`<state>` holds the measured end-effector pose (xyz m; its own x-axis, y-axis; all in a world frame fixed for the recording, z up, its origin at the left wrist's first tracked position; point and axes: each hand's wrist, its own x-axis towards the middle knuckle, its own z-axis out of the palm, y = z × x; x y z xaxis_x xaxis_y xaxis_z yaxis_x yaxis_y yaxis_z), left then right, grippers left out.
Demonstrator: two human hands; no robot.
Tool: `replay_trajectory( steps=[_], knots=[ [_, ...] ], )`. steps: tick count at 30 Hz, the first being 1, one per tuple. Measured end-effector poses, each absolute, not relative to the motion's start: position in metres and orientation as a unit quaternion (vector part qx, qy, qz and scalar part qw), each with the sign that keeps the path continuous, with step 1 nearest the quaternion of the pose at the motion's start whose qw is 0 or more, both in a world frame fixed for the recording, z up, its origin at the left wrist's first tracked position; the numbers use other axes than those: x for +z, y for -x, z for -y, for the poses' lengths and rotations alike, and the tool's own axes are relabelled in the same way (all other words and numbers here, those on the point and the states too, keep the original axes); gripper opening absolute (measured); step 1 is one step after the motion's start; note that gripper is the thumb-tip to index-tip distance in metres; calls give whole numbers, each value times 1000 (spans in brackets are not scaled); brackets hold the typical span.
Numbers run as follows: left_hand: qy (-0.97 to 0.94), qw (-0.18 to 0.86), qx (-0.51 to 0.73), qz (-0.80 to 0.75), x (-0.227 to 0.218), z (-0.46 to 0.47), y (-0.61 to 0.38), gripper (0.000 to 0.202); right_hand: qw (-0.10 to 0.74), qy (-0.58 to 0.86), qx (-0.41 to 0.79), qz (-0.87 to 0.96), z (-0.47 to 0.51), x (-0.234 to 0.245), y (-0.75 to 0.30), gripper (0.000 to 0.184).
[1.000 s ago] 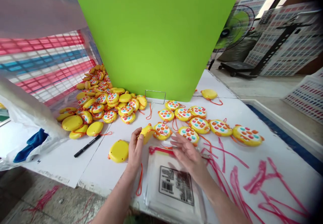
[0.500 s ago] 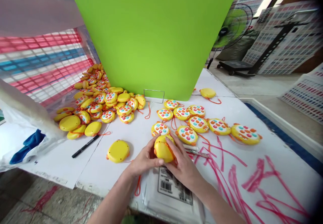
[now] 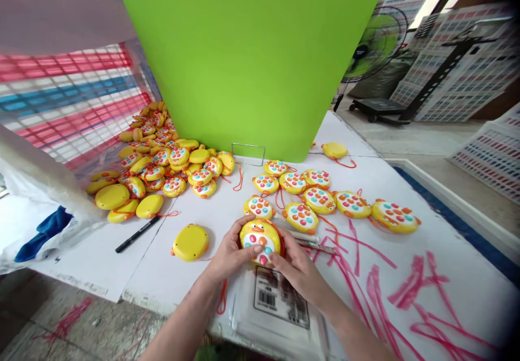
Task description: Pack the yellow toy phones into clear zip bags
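Note:
Between both hands I hold a yellow duck-shaped button toy [image 3: 260, 230], its face and coloured buttons turned up toward me. My left hand [image 3: 235, 250] grips its left side, the thumb lying across the front. My right hand [image 3: 294, 255] wraps the right side, its thumb at the lower buttons. Just beyond, several like toys [image 3: 301, 217] lie buttons up in loose rows, with orange cord loops. One toy [image 3: 190, 242] rests back up to the left of my hands. Below them is a clear plastic packet with a printed label [image 3: 280, 298].
A large heap of toys [image 3: 162, 158] fills the left back, beside a tall green panel [image 3: 252, 63]. A black marker [image 3: 137, 234] and blue cloth [image 3: 44, 234] lie left. Pink ribbon strips [image 3: 379, 301] spread over the right. A fan [image 3: 371, 46] stands behind.
The toy in my hands has been turned over: its plain yellow back showed before, and its face and buttons show now. My thumbs have shifted onto its front.

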<state>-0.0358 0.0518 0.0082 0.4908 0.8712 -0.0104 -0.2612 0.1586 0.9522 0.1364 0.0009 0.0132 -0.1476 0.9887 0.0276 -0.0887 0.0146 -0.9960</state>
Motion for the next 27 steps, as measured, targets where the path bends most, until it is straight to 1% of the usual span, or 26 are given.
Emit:
replay_trajectory(
  steps=[3, 6, 8, 10, 12, 15, 19, 21, 24, 25, 27],
  knots=[
    [-531, 702, 382, -281, 9, -50, 35, 79, 493, 440, 560, 499, 0, 11, -134, 52],
    [-561, 689, 359, -285, 10, -47, 35, 76, 485, 445, 572, 489, 0, 11, -134, 56],
    [-577, 678, 352, -291, 10, -46, 34, 76, 485, 457, 550, 503, 0, 12, -134, 56],
    [-590, 667, 351, -291, 8, -45, 34, 85, 485, 479, 519, 517, -1, 11, -135, 50],
    [-607, 650, 345, -301, 7, -44, 33, 98, 479, 497, 501, 521, -2, 8, -135, 44],
    [-641, 604, 334, -335, 6, -43, 33, 110, 476, 497, 509, 517, -3, 5, -135, 47],
    [-663, 567, 333, -358, 8, -42, 32, 103, 477, 477, 533, 510, -3, 5, -135, 48],
    [-650, 585, 331, -355, 9, -43, 31, 102, 475, 475, 538, 509, -4, 5, -137, 49],
    [-616, 638, 339, -314, 9, -44, 32, 104, 470, 483, 544, 500, -4, 4, -139, 53],
    [-609, 650, 346, -295, 9, -45, 32, 101, 469, 483, 546, 498, -4, 4, -140, 55],
    [-605, 659, 355, -270, 9, -46, 33, 88, 468, 475, 553, 500, -4, 4, -139, 56]
  ],
)
